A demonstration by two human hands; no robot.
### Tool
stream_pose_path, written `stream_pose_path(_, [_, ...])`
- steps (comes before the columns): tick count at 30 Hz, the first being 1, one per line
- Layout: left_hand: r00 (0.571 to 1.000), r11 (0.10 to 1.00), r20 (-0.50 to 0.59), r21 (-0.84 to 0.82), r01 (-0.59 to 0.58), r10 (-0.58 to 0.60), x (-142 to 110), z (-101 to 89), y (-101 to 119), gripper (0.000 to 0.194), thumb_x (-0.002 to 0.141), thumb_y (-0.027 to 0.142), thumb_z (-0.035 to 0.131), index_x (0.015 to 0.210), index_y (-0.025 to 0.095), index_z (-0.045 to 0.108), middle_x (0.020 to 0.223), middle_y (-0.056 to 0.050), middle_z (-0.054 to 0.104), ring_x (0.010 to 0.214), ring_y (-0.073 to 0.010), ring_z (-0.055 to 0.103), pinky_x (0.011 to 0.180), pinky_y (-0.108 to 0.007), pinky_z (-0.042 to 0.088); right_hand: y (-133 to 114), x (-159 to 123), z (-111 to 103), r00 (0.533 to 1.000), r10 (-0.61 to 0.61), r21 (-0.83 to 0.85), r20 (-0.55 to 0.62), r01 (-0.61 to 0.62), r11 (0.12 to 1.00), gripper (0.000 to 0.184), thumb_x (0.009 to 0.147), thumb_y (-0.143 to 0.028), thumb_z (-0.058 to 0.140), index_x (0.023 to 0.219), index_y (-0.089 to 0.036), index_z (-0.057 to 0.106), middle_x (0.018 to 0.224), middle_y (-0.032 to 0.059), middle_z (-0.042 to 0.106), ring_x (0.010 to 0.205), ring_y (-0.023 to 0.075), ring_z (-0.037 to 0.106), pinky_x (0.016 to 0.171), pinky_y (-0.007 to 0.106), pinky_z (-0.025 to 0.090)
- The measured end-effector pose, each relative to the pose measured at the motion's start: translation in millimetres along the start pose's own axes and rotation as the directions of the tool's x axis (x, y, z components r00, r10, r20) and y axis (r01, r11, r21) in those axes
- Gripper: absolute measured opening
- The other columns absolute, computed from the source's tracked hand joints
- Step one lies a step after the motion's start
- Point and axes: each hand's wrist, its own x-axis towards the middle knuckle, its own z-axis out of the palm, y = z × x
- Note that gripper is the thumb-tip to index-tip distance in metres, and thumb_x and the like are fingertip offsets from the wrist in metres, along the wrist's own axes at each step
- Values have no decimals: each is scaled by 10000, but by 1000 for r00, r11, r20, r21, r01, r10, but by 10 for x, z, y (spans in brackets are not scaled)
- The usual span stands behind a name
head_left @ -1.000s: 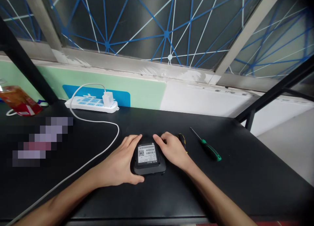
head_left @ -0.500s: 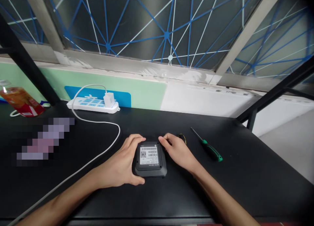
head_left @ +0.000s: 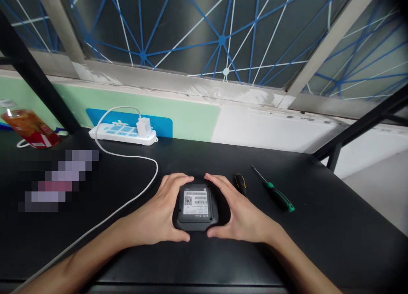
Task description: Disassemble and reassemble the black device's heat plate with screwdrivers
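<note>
A small black square device [head_left: 195, 206] lies on the black table [head_left: 318, 234] with its white label and QR code facing up. My left hand [head_left: 159, 215] cups its left side, thumb at the near edge and fingers curled over the far edge. My right hand [head_left: 242, 215] cups its right side the same way. Both hands grip the device between them.
A black-and-yellow tool handle [head_left: 240, 184] and a green-handled screwdriver [head_left: 276, 195] lie just right of my right hand. A white power strip [head_left: 123, 133] with a plugged-in charger sits at the back, its white cable [head_left: 140, 192] crossing the table. An orange bottle [head_left: 30, 128] lies far left.
My right hand has moved from the device's far right corner to wrap its whole right side, uncovering the black-and-yellow handle. The left hand has kept its hold.
</note>
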Motion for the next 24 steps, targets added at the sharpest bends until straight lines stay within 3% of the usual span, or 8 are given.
stream_pose_path(6, [1000,999,12,-35,-10,11,-22,-43,-1,1212,571,324,990,1538,312,259,1510,-164,342,1469,-455,341,1194,-723,342,-47,-12,56,1000,0,-33,-5,0,999,1232,689,-467,881,1665,-245,163,1694,164,297,1581,325,347,1288,545,367])
stream_pose_path(13, [999,997,23,-53,50,-49,-37,-160,41,1213,566,319,967,1550,322,258,1491,-143,411,1429,-429,440,1182,-671,390,-61,4,69,998,5,-57,70,-1,998,1239,736,-618,817,1676,-142,166,1718,207,291,1601,346,307,1307,563,327])
stream_pose_path(19, [1000,999,-21,37,7,-7,-46,-150,60,1078,646,336,874,1529,267,259,1475,-179,432,1403,-434,473,1160,-682,403,-50,18,107,998,-37,-15,52,38,999,1277,693,-673,831,1677,-210,161,1697,207,288,1577,379,329,1283,594,351])
stream_pose_path(24, [998,995,-27,85,-48,50,-28,-143,84,1056,670,402,867,1540,235,292,1452,-191,480,1378,-448,472,1114,-673,448,-34,22,150,998,-62,44,-25,63,997,1295,685,-536,875,1676,-270,84,1668,185,283,1570,373,312,1277,602,347])
